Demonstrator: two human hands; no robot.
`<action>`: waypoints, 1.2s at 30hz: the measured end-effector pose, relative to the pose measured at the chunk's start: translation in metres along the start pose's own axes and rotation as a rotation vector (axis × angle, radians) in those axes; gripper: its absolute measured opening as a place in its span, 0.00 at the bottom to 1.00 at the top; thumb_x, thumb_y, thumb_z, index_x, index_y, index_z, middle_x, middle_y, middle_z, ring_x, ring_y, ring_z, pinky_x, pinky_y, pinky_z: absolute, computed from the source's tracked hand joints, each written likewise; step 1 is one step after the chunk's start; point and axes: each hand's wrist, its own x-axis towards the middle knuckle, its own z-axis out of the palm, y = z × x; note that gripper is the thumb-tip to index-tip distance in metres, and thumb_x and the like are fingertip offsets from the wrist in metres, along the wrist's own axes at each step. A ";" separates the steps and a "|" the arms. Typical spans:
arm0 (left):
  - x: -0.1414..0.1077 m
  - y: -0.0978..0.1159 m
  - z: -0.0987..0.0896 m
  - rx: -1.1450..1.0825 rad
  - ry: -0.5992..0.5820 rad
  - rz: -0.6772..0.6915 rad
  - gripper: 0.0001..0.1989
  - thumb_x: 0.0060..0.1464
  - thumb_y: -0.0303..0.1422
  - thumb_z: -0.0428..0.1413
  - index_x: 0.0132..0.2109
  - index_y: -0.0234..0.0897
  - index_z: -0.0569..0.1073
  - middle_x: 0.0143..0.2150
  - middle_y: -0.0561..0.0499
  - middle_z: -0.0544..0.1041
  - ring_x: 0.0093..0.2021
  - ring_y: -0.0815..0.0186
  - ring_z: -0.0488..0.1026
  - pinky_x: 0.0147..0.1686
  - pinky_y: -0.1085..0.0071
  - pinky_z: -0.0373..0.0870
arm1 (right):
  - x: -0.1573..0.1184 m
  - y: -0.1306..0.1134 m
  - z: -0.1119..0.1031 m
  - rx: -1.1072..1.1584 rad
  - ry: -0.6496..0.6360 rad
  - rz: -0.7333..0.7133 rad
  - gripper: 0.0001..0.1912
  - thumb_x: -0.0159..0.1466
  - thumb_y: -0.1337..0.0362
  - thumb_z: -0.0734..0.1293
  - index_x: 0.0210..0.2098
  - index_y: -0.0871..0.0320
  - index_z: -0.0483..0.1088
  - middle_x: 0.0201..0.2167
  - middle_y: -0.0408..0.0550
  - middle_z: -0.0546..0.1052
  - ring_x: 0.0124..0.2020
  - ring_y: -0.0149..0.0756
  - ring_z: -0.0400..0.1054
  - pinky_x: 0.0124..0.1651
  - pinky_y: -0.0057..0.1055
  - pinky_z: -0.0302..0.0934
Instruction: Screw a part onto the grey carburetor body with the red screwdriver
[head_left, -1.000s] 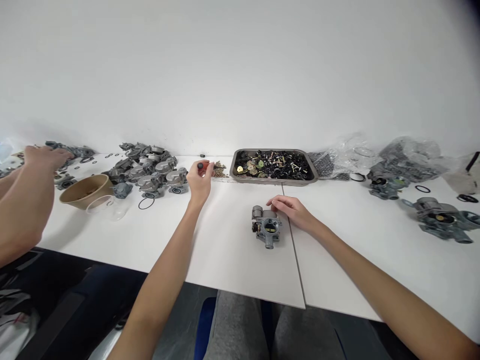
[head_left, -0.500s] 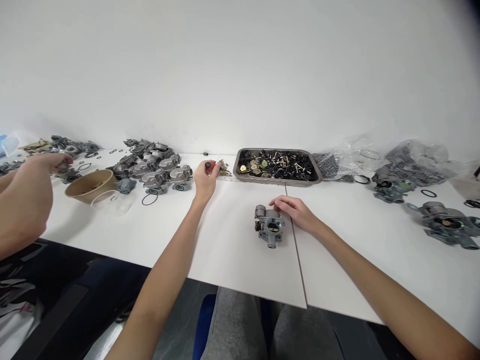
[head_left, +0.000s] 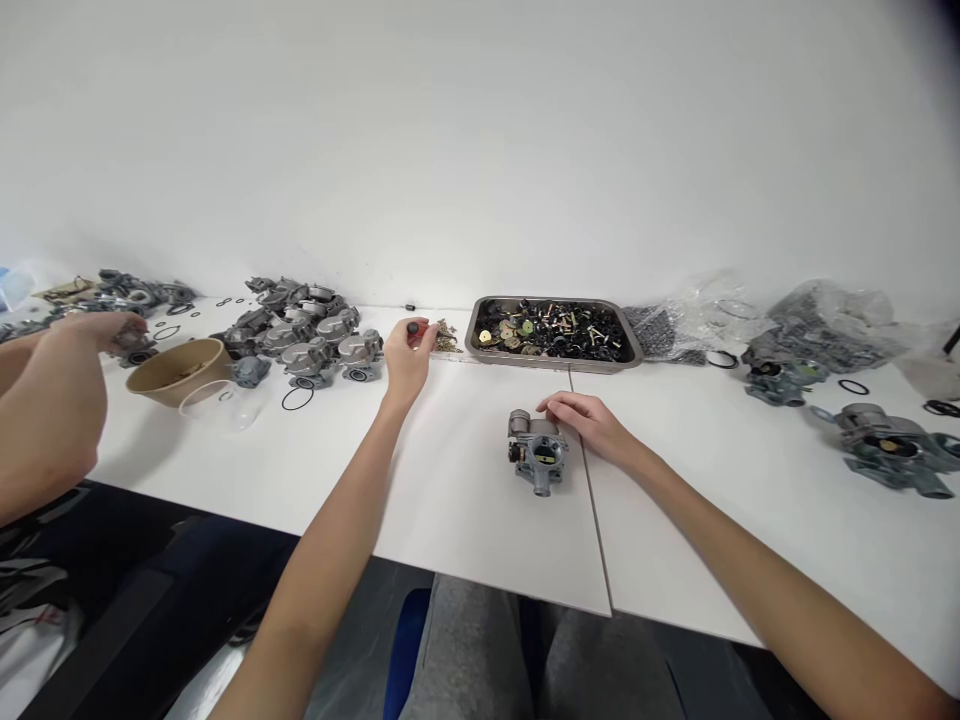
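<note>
Carburetor (head_left: 541, 462) front and centre, just left of the right hand (head_left: 589, 420), whose fingertips lie against its far edge, or very nearly! Those fingers curve loosely, wrapped round nothing. Out to the left, the left hand (head_left: 407, 358) is closed round a dark-ended tool (head_left: 412, 328), fingertips right beside the brass bits (head_left: 448, 338); whether it pinches one too is too small to tell. Danger spot: with so light a touch from the right, the carburetor could tip or skid if pushed. A careless left-hand sweep could scatter those bits, perhaps under the tray (head_left: 553, 363), just to that hand's right. Lettering? None readable, neither on the carburetor nor on the bag (head_left: 679, 325) beyond the right hand.
</note>
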 end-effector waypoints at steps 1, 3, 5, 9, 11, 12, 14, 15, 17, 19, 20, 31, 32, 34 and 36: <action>0.000 0.001 0.000 -0.006 0.008 0.007 0.12 0.51 0.39 0.60 0.39 0.35 0.73 0.30 0.52 0.75 0.27 0.72 0.74 0.32 0.75 0.71 | 0.000 0.000 0.000 -0.002 0.001 0.000 0.19 0.67 0.50 0.60 0.39 0.58 0.74 0.33 0.47 0.75 0.38 0.36 0.68 0.43 0.32 0.58; 0.001 0.001 -0.001 -0.025 0.017 0.016 0.12 0.52 0.39 0.60 0.39 0.35 0.73 0.31 0.52 0.75 0.26 0.72 0.74 0.32 0.75 0.72 | 0.000 0.000 0.000 -0.004 0.003 0.001 0.19 0.67 0.50 0.60 0.39 0.58 0.74 0.33 0.47 0.75 0.38 0.37 0.68 0.43 0.32 0.58; 0.001 0.000 -0.001 -0.034 0.015 0.015 0.12 0.52 0.39 0.60 0.39 0.35 0.73 0.31 0.52 0.75 0.26 0.72 0.74 0.32 0.75 0.72 | 0.000 -0.001 0.001 -0.004 0.002 0.000 0.20 0.67 0.49 0.60 0.39 0.58 0.74 0.33 0.47 0.75 0.38 0.37 0.68 0.43 0.32 0.58; 0.001 -0.002 0.001 -0.025 0.003 0.010 0.12 0.51 0.38 0.60 0.39 0.35 0.73 0.30 0.52 0.75 0.26 0.73 0.74 0.32 0.76 0.72 | 0.000 -0.002 0.001 -0.008 0.002 0.001 0.20 0.67 0.49 0.61 0.39 0.59 0.74 0.33 0.47 0.75 0.37 0.37 0.67 0.42 0.32 0.58; 0.001 -0.002 0.001 -0.025 -0.003 0.012 0.12 0.51 0.38 0.60 0.39 0.35 0.73 0.30 0.52 0.75 0.27 0.73 0.74 0.32 0.76 0.72 | 0.000 -0.003 0.001 -0.011 0.003 -0.001 0.20 0.67 0.49 0.61 0.39 0.59 0.74 0.33 0.47 0.75 0.37 0.37 0.67 0.42 0.32 0.58; 0.001 -0.001 0.001 -0.028 -0.004 0.015 0.12 0.51 0.38 0.60 0.39 0.35 0.73 0.30 0.52 0.75 0.27 0.73 0.74 0.32 0.76 0.72 | 0.000 -0.003 0.001 -0.011 0.002 -0.001 0.20 0.67 0.49 0.61 0.39 0.59 0.74 0.33 0.47 0.75 0.37 0.37 0.67 0.42 0.32 0.58; 0.001 0.001 0.001 -0.039 0.003 0.020 0.12 0.52 0.38 0.60 0.39 0.35 0.73 0.31 0.52 0.76 0.26 0.73 0.74 0.32 0.77 0.72 | 0.000 -0.003 0.000 -0.009 0.000 -0.001 0.20 0.67 0.49 0.60 0.39 0.58 0.74 0.33 0.47 0.75 0.37 0.37 0.68 0.42 0.32 0.58; 0.000 0.002 0.001 -0.047 0.008 0.020 0.12 0.52 0.39 0.60 0.39 0.35 0.73 0.31 0.52 0.75 0.26 0.73 0.74 0.32 0.77 0.72 | 0.000 -0.003 0.000 -0.009 0.000 0.000 0.20 0.67 0.49 0.60 0.39 0.58 0.74 0.33 0.47 0.75 0.37 0.37 0.68 0.42 0.32 0.58; 0.000 0.004 0.000 -0.059 0.015 0.016 0.12 0.51 0.38 0.60 0.39 0.35 0.73 0.31 0.52 0.75 0.25 0.74 0.74 0.31 0.77 0.72 | -0.001 -0.002 0.001 -0.011 -0.001 0.000 0.20 0.67 0.49 0.60 0.39 0.58 0.74 0.33 0.47 0.75 0.37 0.37 0.68 0.42 0.32 0.59; 0.001 0.007 -0.001 -0.057 0.025 0.017 0.12 0.52 0.38 0.60 0.38 0.35 0.73 0.30 0.53 0.75 0.25 0.74 0.74 0.30 0.77 0.72 | -0.001 -0.002 0.001 -0.017 0.000 -0.003 0.20 0.67 0.49 0.60 0.39 0.58 0.74 0.33 0.47 0.76 0.37 0.37 0.68 0.42 0.32 0.59; 0.001 0.008 -0.001 -0.051 0.034 0.020 0.12 0.52 0.39 0.60 0.38 0.35 0.73 0.30 0.53 0.76 0.25 0.74 0.74 0.30 0.78 0.72 | -0.002 -0.003 0.001 -0.017 0.002 -0.004 0.20 0.67 0.49 0.60 0.39 0.58 0.74 0.33 0.47 0.76 0.37 0.37 0.68 0.42 0.33 0.60; 0.000 0.043 -0.011 -0.129 0.130 0.107 0.13 0.53 0.41 0.60 0.37 0.33 0.73 0.28 0.53 0.74 0.24 0.73 0.74 0.28 0.77 0.72 | 0.084 -0.046 -0.020 -0.551 0.132 -0.123 0.09 0.63 0.64 0.65 0.40 0.59 0.74 0.36 0.49 0.78 0.36 0.35 0.71 0.40 0.31 0.62; 0.001 0.046 -0.012 -0.150 0.141 0.104 0.14 0.54 0.41 0.59 0.36 0.33 0.73 0.28 0.53 0.74 0.23 0.73 0.73 0.27 0.77 0.72 | 0.101 -0.048 -0.020 -0.568 0.140 -0.126 0.08 0.62 0.66 0.65 0.40 0.59 0.74 0.37 0.50 0.78 0.37 0.35 0.71 0.41 0.30 0.61; 0.002 0.048 -0.013 -0.188 0.166 0.085 0.14 0.54 0.42 0.59 0.35 0.32 0.72 0.27 0.53 0.73 0.22 0.73 0.72 0.25 0.76 0.72 | 0.136 -0.048 -0.015 -0.598 0.154 -0.114 0.08 0.61 0.69 0.65 0.40 0.61 0.74 0.37 0.51 0.79 0.37 0.36 0.71 0.42 0.31 0.61; 0.004 0.047 -0.014 -0.211 0.186 0.062 0.15 0.54 0.43 0.59 0.35 0.32 0.71 0.27 0.53 0.73 0.21 0.73 0.72 0.24 0.75 0.72 | 0.167 -0.043 -0.007 -0.625 0.152 -0.093 0.08 0.59 0.72 0.67 0.39 0.62 0.75 0.38 0.53 0.79 0.38 0.36 0.71 0.43 0.31 0.61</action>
